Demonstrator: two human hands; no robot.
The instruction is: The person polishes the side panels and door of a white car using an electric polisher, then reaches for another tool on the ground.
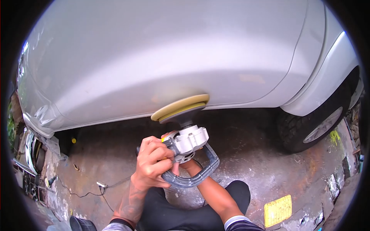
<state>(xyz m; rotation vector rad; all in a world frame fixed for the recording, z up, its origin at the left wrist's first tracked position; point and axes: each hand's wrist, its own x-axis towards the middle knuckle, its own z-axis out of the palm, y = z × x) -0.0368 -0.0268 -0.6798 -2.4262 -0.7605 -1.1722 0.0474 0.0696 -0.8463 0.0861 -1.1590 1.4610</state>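
A white and grey polisher with a round yellow pad is held low against a silver car's side panel. The pad's upper face lies at the panel's bottom edge. My left hand is wrapped round the polisher's grey loop handle on its left side. Behind the tool, my right hand is mostly hidden; its wrist comes up under the polisher's body, and its fingers cannot be made out.
The car's wheel is at the right. A cable with a white connector runs over the stained floor. A yellow sheet lies at lower right, a dark container at lower left. Car parts stand at far left.
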